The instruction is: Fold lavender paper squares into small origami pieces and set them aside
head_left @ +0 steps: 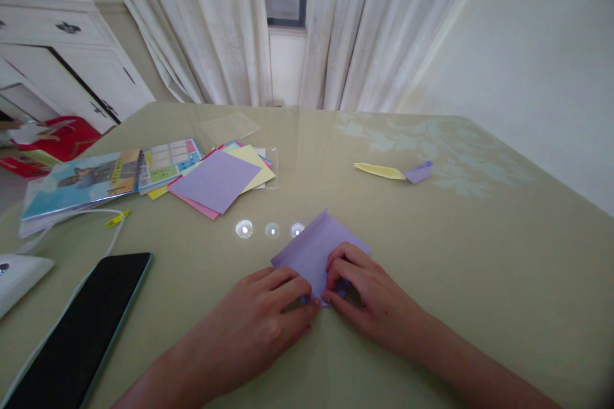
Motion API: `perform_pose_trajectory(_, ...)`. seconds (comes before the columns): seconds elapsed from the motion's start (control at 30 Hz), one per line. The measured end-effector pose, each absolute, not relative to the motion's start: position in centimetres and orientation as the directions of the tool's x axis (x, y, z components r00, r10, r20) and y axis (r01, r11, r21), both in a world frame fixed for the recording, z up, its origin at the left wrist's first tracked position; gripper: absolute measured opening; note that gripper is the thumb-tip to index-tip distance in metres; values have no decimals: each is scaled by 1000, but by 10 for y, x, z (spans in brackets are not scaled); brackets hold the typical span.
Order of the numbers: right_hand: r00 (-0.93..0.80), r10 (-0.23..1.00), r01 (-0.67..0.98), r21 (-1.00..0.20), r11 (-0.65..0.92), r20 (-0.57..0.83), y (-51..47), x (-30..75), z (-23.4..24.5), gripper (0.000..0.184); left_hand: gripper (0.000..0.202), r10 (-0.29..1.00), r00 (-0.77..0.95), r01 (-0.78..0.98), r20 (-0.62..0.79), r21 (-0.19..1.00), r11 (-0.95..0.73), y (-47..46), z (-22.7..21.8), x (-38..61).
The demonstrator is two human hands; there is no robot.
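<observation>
A sheet of purple paper (311, 249) lies on the table before me, turned cornerwise, with a crease along its upper left side. At its near corner my left hand (273, 313) pinches the edge between thumb and fingers. My right hand (364, 291) holds the same sheet just to the right, fingers curled and thumb close to the left thumb. The fingers cover the near edge, so the fold there is partly hidden. Farther off to the right rests a folded paper strip, yellow (381, 170) at one end and purple (419, 172) at the other.
Loose coloured paper squares (218, 179) are piled at the back left, beside a picture booklet (84, 180) and a clear plastic sleeve (230, 128). A black phone (81, 326), a white cable (118, 236) and a white device (22, 281) occupy the near left. The glossy table (455, 307) has reflections.
</observation>
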State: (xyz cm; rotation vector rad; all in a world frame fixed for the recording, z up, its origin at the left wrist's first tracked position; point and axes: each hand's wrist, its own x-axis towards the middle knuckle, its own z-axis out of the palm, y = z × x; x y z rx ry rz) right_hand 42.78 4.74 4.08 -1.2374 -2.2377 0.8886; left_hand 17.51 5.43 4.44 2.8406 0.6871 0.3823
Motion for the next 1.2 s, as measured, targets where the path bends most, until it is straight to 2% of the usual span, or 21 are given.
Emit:
perform_pose_trajectory(0.23,-518,854,567,-726,389,52,47,429,46,20,22,477,864,422,162,285,-861,50,45,175)
perform_pose_trajectory(0.4,-554,832,538,-750,385,31,48,433,48,17,24,461,866,406,193,264,-875,49,46,175)
perform_pose_trajectory(0.63,-578,815,531,-741,410,37,51,436,50,20,28,477,850,408,222,295,-864,47,48,175)
perform_pose_trajectory(0.87,-623,782,504,-767,398,-4,54,443,58,33,34,483,870,428,99,337,-839,46,53,176)
perform_pose_trajectory(1.07,-599,799,530,-770,356,-44,54,440,56,19,26,506,861,449,41,405,-796,47,59,177)
perform_pose_trajectory(1.2,-620,781,525,-782,337,-79,54,442,58,26,29,517,854,450,49,428,-784,47,60,176)
